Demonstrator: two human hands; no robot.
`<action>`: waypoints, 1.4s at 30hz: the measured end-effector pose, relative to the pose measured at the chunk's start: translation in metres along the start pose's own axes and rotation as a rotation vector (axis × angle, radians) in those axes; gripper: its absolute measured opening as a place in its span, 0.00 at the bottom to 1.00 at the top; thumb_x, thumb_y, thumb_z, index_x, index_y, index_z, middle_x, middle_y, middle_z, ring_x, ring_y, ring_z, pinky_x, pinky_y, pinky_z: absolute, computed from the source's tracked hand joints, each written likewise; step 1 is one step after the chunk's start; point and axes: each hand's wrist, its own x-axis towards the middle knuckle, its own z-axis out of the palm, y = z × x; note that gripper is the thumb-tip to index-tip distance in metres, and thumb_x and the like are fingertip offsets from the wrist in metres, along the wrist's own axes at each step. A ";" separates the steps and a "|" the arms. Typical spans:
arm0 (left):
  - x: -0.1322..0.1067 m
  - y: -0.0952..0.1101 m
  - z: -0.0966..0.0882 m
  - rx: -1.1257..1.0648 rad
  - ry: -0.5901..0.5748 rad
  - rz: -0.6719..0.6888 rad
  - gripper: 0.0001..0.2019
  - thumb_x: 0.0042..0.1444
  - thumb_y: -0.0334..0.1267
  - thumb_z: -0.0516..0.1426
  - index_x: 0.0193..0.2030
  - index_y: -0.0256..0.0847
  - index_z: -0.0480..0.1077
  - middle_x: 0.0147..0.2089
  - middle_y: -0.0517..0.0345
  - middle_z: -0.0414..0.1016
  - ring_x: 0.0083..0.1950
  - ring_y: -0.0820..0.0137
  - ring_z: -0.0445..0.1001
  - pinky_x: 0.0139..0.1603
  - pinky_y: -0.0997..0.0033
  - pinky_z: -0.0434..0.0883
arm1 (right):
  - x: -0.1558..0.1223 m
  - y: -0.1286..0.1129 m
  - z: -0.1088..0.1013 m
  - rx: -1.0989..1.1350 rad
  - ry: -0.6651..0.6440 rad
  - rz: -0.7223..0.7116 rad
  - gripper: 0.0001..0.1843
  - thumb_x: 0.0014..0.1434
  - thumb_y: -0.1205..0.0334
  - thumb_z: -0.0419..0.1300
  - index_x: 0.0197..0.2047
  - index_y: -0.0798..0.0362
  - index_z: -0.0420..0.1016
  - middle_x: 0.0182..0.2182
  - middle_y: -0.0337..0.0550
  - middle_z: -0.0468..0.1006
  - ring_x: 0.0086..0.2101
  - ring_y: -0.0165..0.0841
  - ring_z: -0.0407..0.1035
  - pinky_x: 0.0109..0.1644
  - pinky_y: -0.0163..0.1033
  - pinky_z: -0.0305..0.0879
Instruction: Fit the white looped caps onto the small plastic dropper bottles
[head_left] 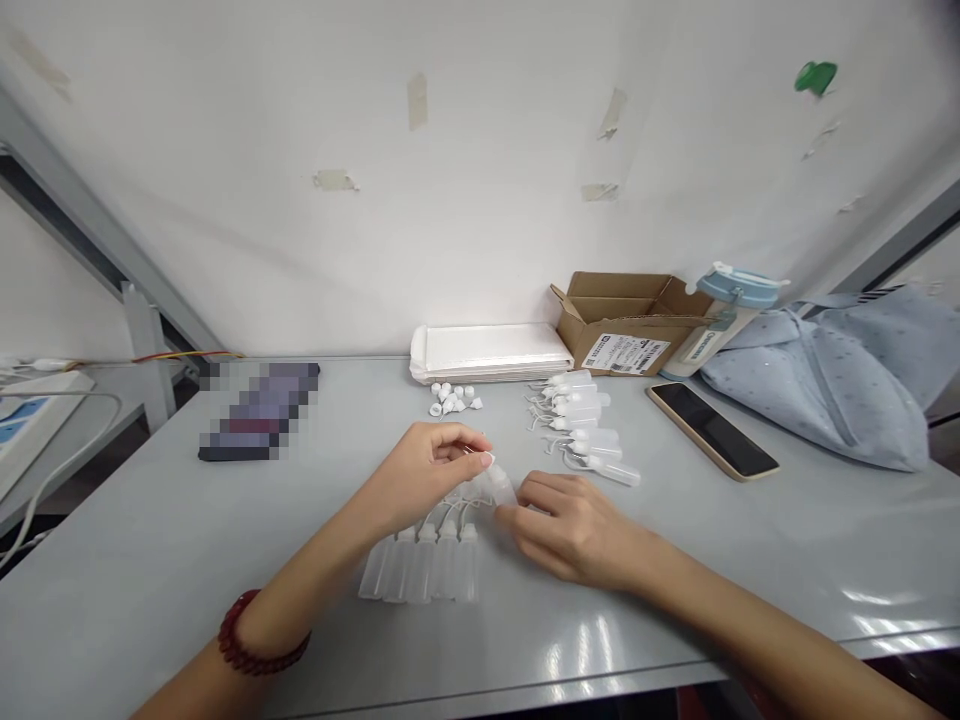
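A small translucent bottle (501, 487) sits pinched between my left hand (427, 470) and right hand (574, 530) at table centre; capped bottles (420, 565) lie at six o'clock, loose caps (452, 399) at twelve.

Pixel-blurred dark object (259, 412), contents unreadable

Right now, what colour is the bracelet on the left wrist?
Dark red beads: bracelet, clearest in the head view.
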 end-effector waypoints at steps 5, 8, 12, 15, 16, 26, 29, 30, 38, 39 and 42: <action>0.000 0.003 -0.003 -0.007 -0.018 -0.081 0.11 0.52 0.45 0.59 0.36 0.40 0.74 0.25 0.63 0.69 0.30 0.72 0.69 0.31 0.75 0.65 | -0.001 0.003 0.001 0.024 0.033 0.018 0.13 0.61 0.70 0.48 0.38 0.55 0.74 0.24 0.42 0.68 0.24 0.31 0.57 0.24 0.35 0.49; 0.000 0.002 -0.002 -0.024 -0.020 -0.092 0.12 0.52 0.45 0.59 0.36 0.39 0.74 0.23 0.64 0.67 0.29 0.73 0.67 0.30 0.75 0.64 | -0.002 0.004 -0.001 0.035 0.013 0.026 0.13 0.61 0.70 0.48 0.38 0.55 0.74 0.24 0.43 0.68 0.25 0.31 0.58 0.25 0.35 0.49; -0.001 -0.001 0.000 -0.056 -0.024 -0.075 0.11 0.51 0.45 0.59 0.35 0.39 0.74 0.25 0.63 0.68 0.30 0.72 0.67 0.31 0.74 0.65 | -0.001 0.003 -0.004 0.066 -0.028 0.014 0.13 0.60 0.70 0.48 0.37 0.55 0.74 0.25 0.43 0.67 0.25 0.31 0.57 0.25 0.34 0.49; 0.000 -0.002 0.001 -0.069 -0.040 -0.059 0.11 0.52 0.44 0.59 0.34 0.39 0.74 0.24 0.63 0.67 0.29 0.72 0.67 0.31 0.74 0.65 | -0.001 0.003 -0.006 0.085 -0.037 0.016 0.13 0.59 0.70 0.48 0.37 0.55 0.73 0.24 0.42 0.66 0.25 0.30 0.56 0.25 0.34 0.49; 0.000 -0.001 0.002 -0.074 -0.046 -0.056 0.11 0.52 0.45 0.59 0.34 0.39 0.74 0.24 0.63 0.67 0.29 0.73 0.67 0.31 0.74 0.65 | -0.001 0.003 -0.006 0.092 -0.038 0.017 0.13 0.59 0.70 0.48 0.36 0.55 0.73 0.24 0.42 0.66 0.25 0.30 0.55 0.25 0.34 0.49; 0.002 -0.004 0.000 -0.117 -0.085 -0.068 0.14 0.53 0.48 0.58 0.29 0.38 0.72 0.24 0.62 0.68 0.28 0.73 0.66 0.31 0.73 0.63 | 0.001 0.005 -0.011 0.168 0.010 0.050 0.13 0.60 0.70 0.47 0.36 0.56 0.73 0.26 0.43 0.65 0.28 0.32 0.57 0.27 0.34 0.52; 0.002 -0.005 -0.001 -0.159 -0.086 -0.058 0.15 0.53 0.49 0.58 0.27 0.38 0.71 0.23 0.62 0.68 0.27 0.74 0.65 0.33 0.72 0.63 | 0.002 0.005 -0.012 0.121 0.065 0.068 0.13 0.61 0.72 0.47 0.37 0.56 0.72 0.26 0.43 0.64 0.28 0.32 0.56 0.27 0.34 0.50; 0.002 -0.004 -0.001 -0.174 -0.082 -0.057 0.15 0.53 0.49 0.58 0.26 0.38 0.70 0.23 0.62 0.68 0.27 0.74 0.65 0.33 0.72 0.63 | 0.002 0.005 -0.012 0.111 0.081 0.073 0.13 0.61 0.72 0.47 0.37 0.55 0.72 0.25 0.43 0.64 0.28 0.32 0.56 0.27 0.34 0.50; 0.002 -0.003 0.001 -0.128 -0.052 -0.045 0.12 0.50 0.47 0.60 0.30 0.38 0.72 0.25 0.61 0.69 0.30 0.71 0.68 0.35 0.69 0.66 | -0.002 0.012 -0.006 0.205 0.069 0.148 0.18 0.56 0.80 0.44 0.38 0.54 0.70 0.31 0.45 0.68 0.27 0.30 0.58 0.27 0.33 0.55; 0.002 -0.004 0.001 -0.121 -0.043 -0.031 0.12 0.50 0.46 0.60 0.30 0.38 0.72 0.26 0.61 0.70 0.30 0.71 0.68 0.36 0.69 0.66 | -0.003 0.013 -0.006 0.246 0.059 0.166 0.18 0.56 0.80 0.44 0.38 0.54 0.69 0.31 0.44 0.68 0.26 0.30 0.58 0.27 0.33 0.55; 0.001 -0.003 0.002 -0.134 -0.013 0.016 0.12 0.49 0.46 0.61 0.33 0.39 0.72 0.30 0.59 0.72 0.34 0.69 0.70 0.38 0.68 0.68 | -0.002 0.011 -0.009 0.441 0.066 0.233 0.14 0.59 0.77 0.45 0.39 0.54 0.68 0.30 0.43 0.70 0.27 0.29 0.62 0.29 0.33 0.59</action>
